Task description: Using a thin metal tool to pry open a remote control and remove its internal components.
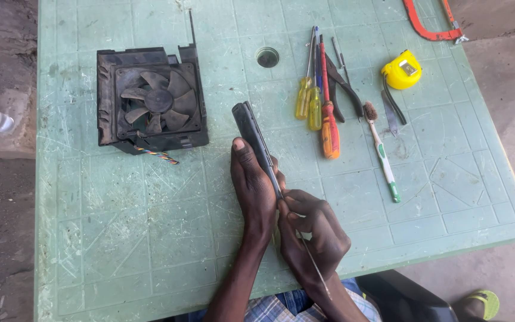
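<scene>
Left hand grips the phone on edge; right hand pinches a thin blade at its seam; best kept shallow, phone steady.

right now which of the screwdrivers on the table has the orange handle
The rightmost screwdriver, with the red shaft. Its orange handle reaches lowest, closest to the hands. The two screwdrivers left of it have clear yellow handles.

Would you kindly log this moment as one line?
left hand: holds phone on edge | right hand: thin tool at its seam | table
</scene>
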